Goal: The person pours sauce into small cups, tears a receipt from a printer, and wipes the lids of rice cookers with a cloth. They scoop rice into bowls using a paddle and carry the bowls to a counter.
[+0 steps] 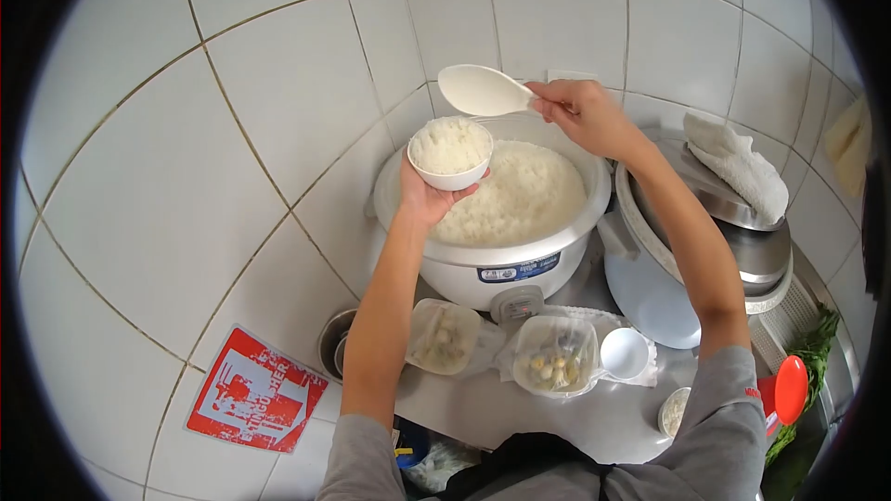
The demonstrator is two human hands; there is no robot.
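Observation:
My left hand [429,197] is wrapped under a small white bowl [451,176] heaped with white rice [452,145], held over the left side of a large rice cooker [599,187]. Pinched by its handle in my right hand [580,109] is a white rice paddle [484,91], raised above the cooker just up and right of the bowl. The paddle and bowl are close together; whether they touch is hard to tell. Cooked rice [534,195] fills much of the open cooker.
Two clear containers [444,339] [555,355] with food and an empty white bowl [625,353] stand in front of the cooker. A metal pot [756,246] with a cloth [738,167] is at right, near green leaves [817,353]. Tiled walls rise behind and left.

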